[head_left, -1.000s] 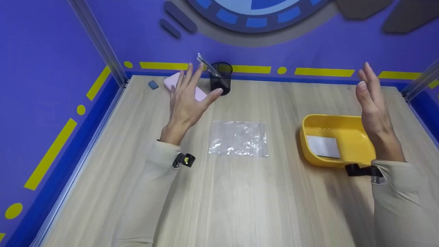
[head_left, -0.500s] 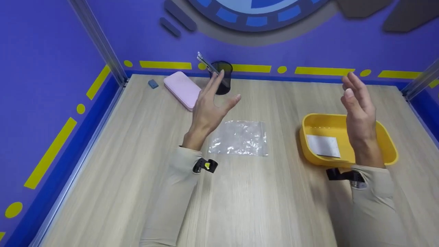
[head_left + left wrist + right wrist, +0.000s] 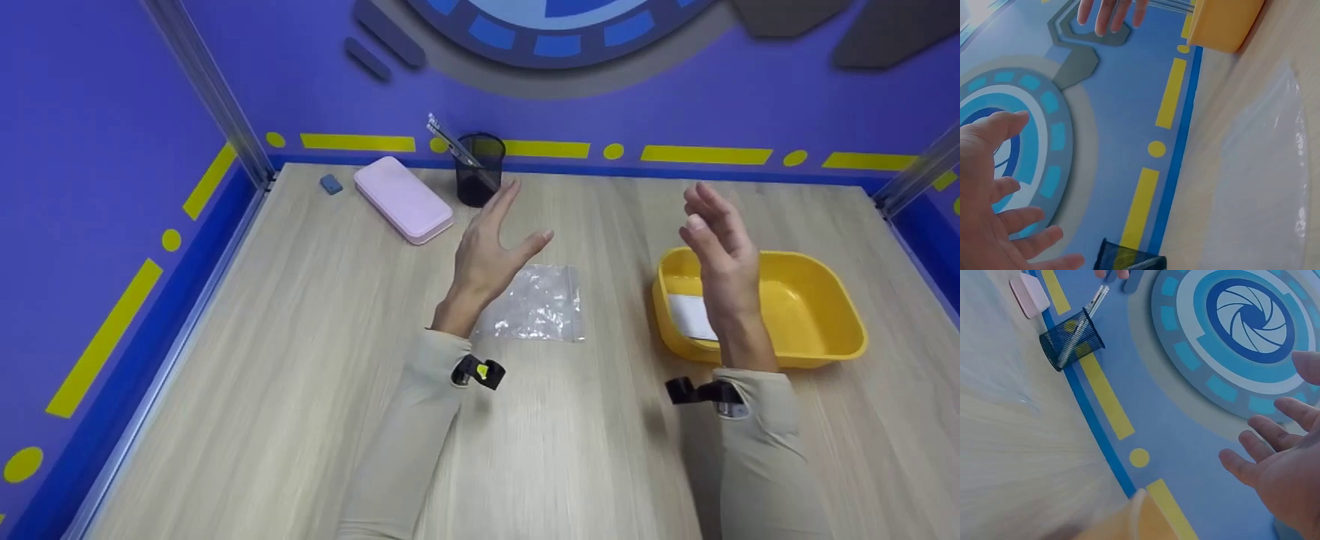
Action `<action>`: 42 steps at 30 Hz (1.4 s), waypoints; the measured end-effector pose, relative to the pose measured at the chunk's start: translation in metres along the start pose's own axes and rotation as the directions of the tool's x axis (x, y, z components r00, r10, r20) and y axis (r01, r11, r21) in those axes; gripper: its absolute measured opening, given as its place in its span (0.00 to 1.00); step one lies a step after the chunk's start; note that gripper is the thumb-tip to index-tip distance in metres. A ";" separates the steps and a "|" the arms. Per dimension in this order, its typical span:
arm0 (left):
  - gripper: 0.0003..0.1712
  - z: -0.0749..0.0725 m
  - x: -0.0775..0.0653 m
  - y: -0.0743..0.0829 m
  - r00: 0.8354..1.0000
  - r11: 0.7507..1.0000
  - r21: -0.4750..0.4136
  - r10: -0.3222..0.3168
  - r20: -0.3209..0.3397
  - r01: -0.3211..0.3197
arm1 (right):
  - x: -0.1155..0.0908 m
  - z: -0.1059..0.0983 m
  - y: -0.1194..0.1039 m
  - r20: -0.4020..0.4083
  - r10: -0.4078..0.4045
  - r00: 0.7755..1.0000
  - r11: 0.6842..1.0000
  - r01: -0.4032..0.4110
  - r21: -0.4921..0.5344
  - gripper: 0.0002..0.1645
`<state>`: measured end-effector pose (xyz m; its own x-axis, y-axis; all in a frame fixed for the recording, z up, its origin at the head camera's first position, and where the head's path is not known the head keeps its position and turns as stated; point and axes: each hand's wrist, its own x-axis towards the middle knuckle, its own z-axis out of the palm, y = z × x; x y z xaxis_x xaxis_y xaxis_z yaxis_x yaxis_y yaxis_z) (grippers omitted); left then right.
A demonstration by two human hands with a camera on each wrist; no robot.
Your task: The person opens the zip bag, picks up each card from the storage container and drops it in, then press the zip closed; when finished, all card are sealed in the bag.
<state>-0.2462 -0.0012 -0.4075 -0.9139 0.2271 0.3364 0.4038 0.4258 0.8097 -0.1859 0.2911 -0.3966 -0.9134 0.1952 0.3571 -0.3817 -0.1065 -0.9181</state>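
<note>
My left hand [image 3: 491,251] hovers above the left part of a clear plastic zip bag [image 3: 551,304], its fingers extended and thumb spread wide. The bag lies flat on the table, its left side hidden by the hand. Over the left side of a yellow plastic bin [image 3: 814,304], my right hand [image 3: 724,274] is raised, fingers loosely bent and thumb apart. Nothing is held in either palm, as the left wrist and right wrist views show. A white card-like rectangle [image 3: 688,316] lies in the bin, partly covered by the right hand.
Behind the left hand stands a black mesh pen cup [image 3: 480,169] with slim pens or pencils leaning left. A pink case [image 3: 405,201] and a small dark blue block [image 3: 331,184] lie at the back left. Blue panels [image 3: 562,112] border the table.
My left hand has moved right and nearer my body, from in front of the pink case to over the bag. The right hand has moved left across the bin. The objects stay put.
</note>
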 end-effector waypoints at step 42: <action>0.17 0.067 -0.019 -0.034 0.989 0.980 -0.140 -0.134 0.062 0.142 | -0.022 0.057 0.079 -0.156 0.354 0.922 0.883 -0.384 -0.269 0.22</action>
<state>-0.2400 0.0388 -0.4741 -0.9555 0.2221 0.1942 0.2606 0.3268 0.9085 -0.2038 0.2232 -0.4673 -0.9553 0.2949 -0.0223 0.0521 0.0935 -0.9943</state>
